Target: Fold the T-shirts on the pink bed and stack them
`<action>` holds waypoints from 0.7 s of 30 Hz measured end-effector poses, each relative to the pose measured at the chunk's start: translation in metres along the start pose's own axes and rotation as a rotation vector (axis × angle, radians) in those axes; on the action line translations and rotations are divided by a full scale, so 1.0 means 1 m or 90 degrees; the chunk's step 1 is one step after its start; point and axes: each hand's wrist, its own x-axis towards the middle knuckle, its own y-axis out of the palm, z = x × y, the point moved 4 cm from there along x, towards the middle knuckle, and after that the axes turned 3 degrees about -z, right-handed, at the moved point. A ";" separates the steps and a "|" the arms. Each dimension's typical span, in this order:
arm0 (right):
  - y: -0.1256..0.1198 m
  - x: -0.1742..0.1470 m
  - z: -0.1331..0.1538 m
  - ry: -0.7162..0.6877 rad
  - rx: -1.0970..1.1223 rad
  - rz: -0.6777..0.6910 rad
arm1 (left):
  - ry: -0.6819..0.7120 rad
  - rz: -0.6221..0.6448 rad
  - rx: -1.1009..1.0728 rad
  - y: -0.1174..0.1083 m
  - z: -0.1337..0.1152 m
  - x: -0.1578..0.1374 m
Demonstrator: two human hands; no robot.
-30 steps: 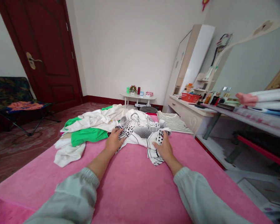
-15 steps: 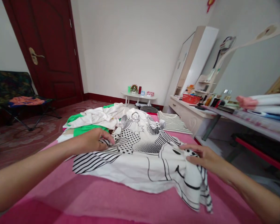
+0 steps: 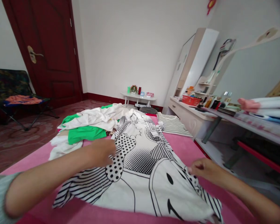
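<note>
A white shirt (image 3: 140,193) with black stripes, dots and a cartoon print lies spread out in front of me, its lower part towards me. My left hand (image 3: 101,153), blurred by motion, is curled at the shirt's left edge, its fingertips partly hidden. At the right edge, my right hand (image 3: 204,169) pinches the cloth between thumb and fingers. The fabric between both hands is fairly flat, with bunched folds along its right side. All of it rests on a pink bed cover (image 3: 184,144).
Heaped white clothes (image 3: 95,118) and a green garment (image 3: 86,133) lie beyond my left hand. A folded striped garment (image 3: 174,124) sits at the far right of the bed. A dresser (image 3: 189,115) and a side table (image 3: 249,119) stand on the right, a folding chair (image 3: 21,99) on the left.
The shirt has moved towards me and is spread flatter, its print more open. My left hand has come nearer, and my right hand has shifted slightly down and right along the edge.
</note>
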 end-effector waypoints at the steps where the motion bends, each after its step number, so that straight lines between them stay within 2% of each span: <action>1: -0.003 0.015 0.003 -0.031 0.006 -0.003 | 0.022 0.023 -0.010 0.006 -0.013 0.016; 3: -0.005 0.048 0.009 -0.068 0.026 -0.024 | 0.046 0.043 -0.027 0.024 -0.036 0.049; 5: -0.003 0.083 0.016 -0.056 0.048 -0.061 | 0.045 0.037 -0.013 0.046 -0.052 0.082; 9: 0.011 0.155 0.025 0.003 0.070 -0.105 | -0.015 -0.044 0.029 0.092 -0.057 0.125; 12: 0.013 0.202 0.028 0.071 0.025 -0.206 | -0.013 -0.073 0.063 0.117 -0.053 0.134; 14: 0.013 0.228 0.032 0.093 -0.027 -0.286 | -0.006 -0.077 0.070 0.125 -0.050 0.135; 16: 0.018 0.249 0.039 0.084 -0.089 -0.328 | 0.000 -0.084 0.069 0.127 -0.048 0.134; 18: 0.026 0.265 0.047 0.046 -0.176 -0.317 | 0.001 -0.090 0.068 0.128 -0.047 0.134; 21: 0.031 0.279 0.057 -0.024 -0.289 -0.257 | 0.004 -0.097 0.066 0.128 -0.047 0.134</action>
